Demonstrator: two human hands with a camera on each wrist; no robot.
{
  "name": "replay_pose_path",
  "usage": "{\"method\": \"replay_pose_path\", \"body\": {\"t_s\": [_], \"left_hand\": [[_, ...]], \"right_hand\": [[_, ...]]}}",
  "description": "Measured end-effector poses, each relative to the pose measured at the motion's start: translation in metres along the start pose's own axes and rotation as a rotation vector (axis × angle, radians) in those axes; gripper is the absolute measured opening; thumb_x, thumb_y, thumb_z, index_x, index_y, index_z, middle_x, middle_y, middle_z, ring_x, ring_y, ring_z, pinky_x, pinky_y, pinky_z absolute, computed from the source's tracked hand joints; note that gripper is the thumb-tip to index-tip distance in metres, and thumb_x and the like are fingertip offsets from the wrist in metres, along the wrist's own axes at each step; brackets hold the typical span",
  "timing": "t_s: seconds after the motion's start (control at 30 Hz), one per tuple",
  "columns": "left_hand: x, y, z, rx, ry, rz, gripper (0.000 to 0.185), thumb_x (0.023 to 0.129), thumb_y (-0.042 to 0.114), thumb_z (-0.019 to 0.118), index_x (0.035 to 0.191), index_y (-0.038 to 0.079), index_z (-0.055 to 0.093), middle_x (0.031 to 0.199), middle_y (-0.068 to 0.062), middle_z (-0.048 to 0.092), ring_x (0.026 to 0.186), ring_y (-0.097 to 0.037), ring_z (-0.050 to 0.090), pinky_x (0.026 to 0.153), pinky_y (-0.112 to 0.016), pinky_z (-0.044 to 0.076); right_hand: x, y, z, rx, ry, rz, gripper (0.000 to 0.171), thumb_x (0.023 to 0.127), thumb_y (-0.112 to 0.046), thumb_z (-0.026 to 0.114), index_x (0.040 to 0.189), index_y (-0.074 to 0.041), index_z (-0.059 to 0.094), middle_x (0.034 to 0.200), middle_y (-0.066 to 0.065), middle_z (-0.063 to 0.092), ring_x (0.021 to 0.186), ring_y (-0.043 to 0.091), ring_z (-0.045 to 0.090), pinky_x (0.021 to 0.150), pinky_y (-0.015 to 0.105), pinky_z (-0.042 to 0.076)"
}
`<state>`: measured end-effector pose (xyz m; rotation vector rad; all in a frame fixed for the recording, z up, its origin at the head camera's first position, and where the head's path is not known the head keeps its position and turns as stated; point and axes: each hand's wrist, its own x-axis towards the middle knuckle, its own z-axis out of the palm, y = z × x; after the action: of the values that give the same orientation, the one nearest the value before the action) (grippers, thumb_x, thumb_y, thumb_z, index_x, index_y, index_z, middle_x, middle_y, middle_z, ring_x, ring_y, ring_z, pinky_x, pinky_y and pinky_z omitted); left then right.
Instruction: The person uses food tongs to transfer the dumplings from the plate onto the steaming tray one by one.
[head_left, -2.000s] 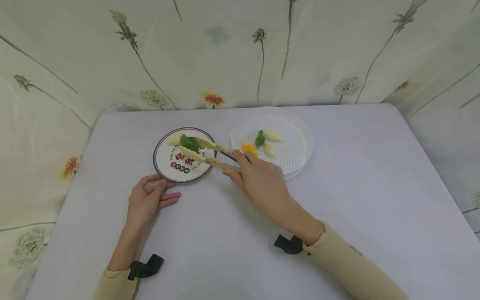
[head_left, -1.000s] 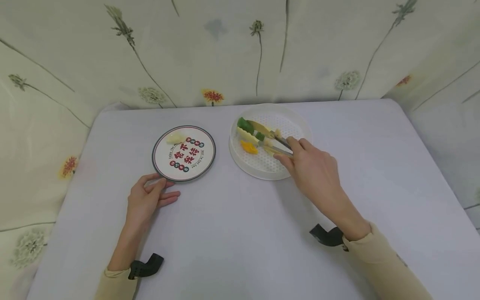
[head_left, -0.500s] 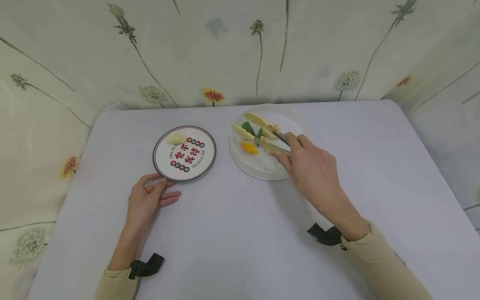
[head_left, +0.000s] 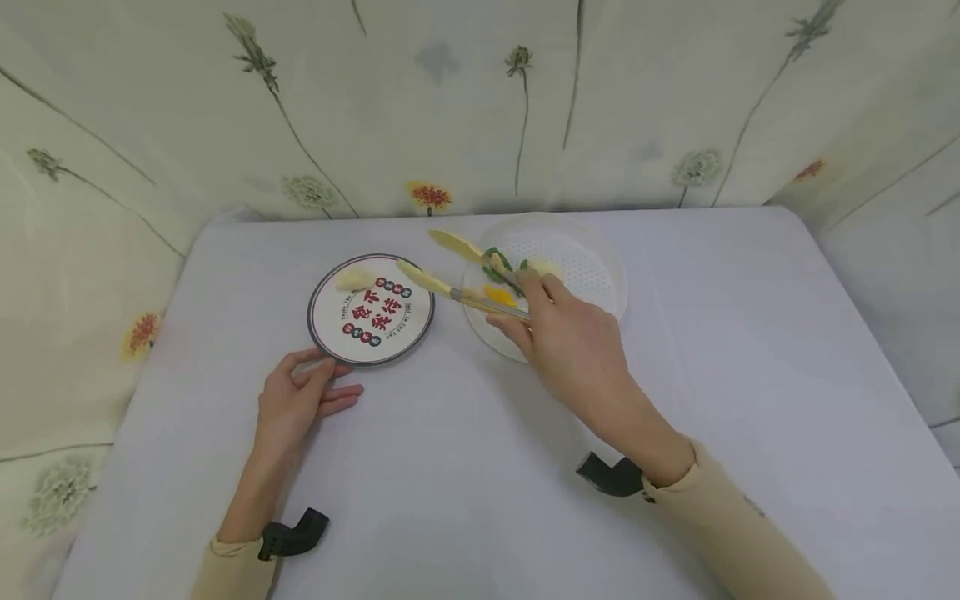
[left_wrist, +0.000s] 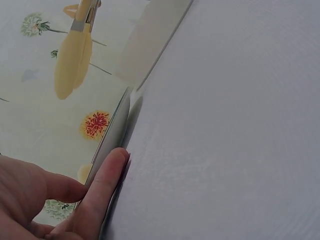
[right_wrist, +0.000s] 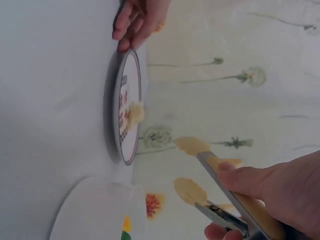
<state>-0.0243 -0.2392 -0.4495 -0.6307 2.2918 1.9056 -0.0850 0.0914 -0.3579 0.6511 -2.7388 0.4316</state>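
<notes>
My right hand (head_left: pixel 562 335) grips yellow tongs (head_left: pixel 450 287) whose arms are spread with nothing between them. Their tips hang over the gap between the round printed plate (head_left: pixel 330 329) and the white perforated tray (head_left: pixel 592 275). One pale dumpling (head_left: pixel 353 279) lies on the plate's far left. In the tray lie green pieces (head_left: pixel 494 253), an orange piece (head_left: pixel 498 294) and a pale dumpling (head_left: pixel 548 267). My left hand (head_left: pixel 298 396) lies flat on the table, fingertips (left_wrist: pixel 102 187) against the plate rim (left_wrist: pixel 116 127). The right wrist view shows the tongs (right_wrist: pixel 200 167) and the plate (right_wrist: pixel 129 80) edge-on.
A pale cloth covers the table (head_left: pixel 465 467). Floral fabric walls (head_left: pixel 450 100) close in the back and both sides. The tray sits close to the plate's right, near the back edge.
The tongs carried a green dumpling from the plate to the tray, let it go there, and now swing back left, empty, toward the plate. My left hand has not moved.
</notes>
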Motion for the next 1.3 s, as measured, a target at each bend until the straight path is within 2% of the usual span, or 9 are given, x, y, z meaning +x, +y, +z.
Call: {"method": "replay_pose_path", "body": {"t_s": [0.13,0.27,0.43,0.53,0.63,0.93,1.3], "left_hand": [[0.002,0.0,0.001,-0.001,-0.004,-0.001,0.057,0.115,0.027,0.052,0.163,0.005,0.033,0.141,-0.03,0.068,0.084,-0.008,0.083,0.082,-0.027,0.071],[0.003,-0.002,0.003,0.002,-0.001,-0.011,0.057,0.115,0.027,0.052,0.164,0.006,0.033,0.143,-0.03,0.067,0.085,-0.008,0.083,0.082,-0.027,0.071],[0.002,-0.001,0.004,0.0,0.0,-0.008,0.057,0.115,0.027,0.051,0.164,0.006,0.033,0.144,-0.03,0.066,0.086,-0.007,0.083,0.082,-0.026,0.071],[0.0,-0.001,0.005,-0.001,0.002,-0.004,0.056,0.115,0.027,0.052,0.163,0.004,0.033,0.143,-0.031,0.066,0.086,-0.008,0.083,0.083,-0.026,0.071],[0.0,-0.001,0.004,0.006,0.01,-0.004,0.056,0.115,0.027,0.052,0.163,0.004,0.034,0.142,-0.031,0.067,0.085,-0.008,0.083,0.082,-0.026,0.071],[0.001,0.0,0.002,0.019,0.015,-0.006,0.054,0.115,0.026,0.051,0.162,0.003,0.035,0.141,-0.031,0.068,0.084,-0.008,0.083,0.081,-0.027,0.071],[0.004,0.002,0.001,0.032,0.008,0.006,0.055,0.115,0.028,0.052,0.162,0.004,0.035,0.141,-0.03,0.068,0.085,-0.009,0.083,0.081,-0.027,0.071]], "right_hand": [[0.01,-0.012,0.011,0.0,-0.007,-0.049,0.066,0.101,-0.052,0.072,0.144,-0.001,0.062,0.116,0.015,0.073,0.061,0.026,0.064,0.046,0.038,0.056],[0.021,-0.023,0.024,-0.016,-0.036,-0.086,0.062,0.102,-0.051,0.07,0.14,-0.003,0.062,0.114,0.013,0.072,0.065,0.025,0.064,0.045,0.038,0.056],[0.032,-0.036,0.036,-0.031,-0.089,-0.123,0.059,0.104,-0.053,0.067,0.137,-0.004,0.062,0.097,0.007,0.066,0.061,0.018,0.055,0.04,0.031,0.046],[0.036,-0.042,0.043,-0.03,-0.115,-0.133,0.059,0.104,-0.053,0.066,0.139,-0.005,0.062,0.099,0.007,0.068,0.063,0.017,0.056,0.041,0.028,0.046],[0.041,-0.046,0.05,-0.03,-0.134,-0.138,0.061,0.104,-0.053,0.066,0.143,-0.005,0.061,0.107,0.007,0.072,0.069,0.017,0.061,0.045,0.028,0.051],[0.052,-0.054,0.071,-0.048,-0.096,-0.157,0.057,0.104,-0.048,0.069,0.139,-0.003,0.064,0.099,0.007,0.07,0.068,0.018,0.064,0.045,0.028,0.05],[0.055,-0.055,0.074,-0.07,-0.051,-0.183,0.05,0.105,-0.044,0.069,0.135,-0.004,0.068,0.093,0.006,0.07,0.064,0.016,0.06,0.044,0.026,0.046]]}}
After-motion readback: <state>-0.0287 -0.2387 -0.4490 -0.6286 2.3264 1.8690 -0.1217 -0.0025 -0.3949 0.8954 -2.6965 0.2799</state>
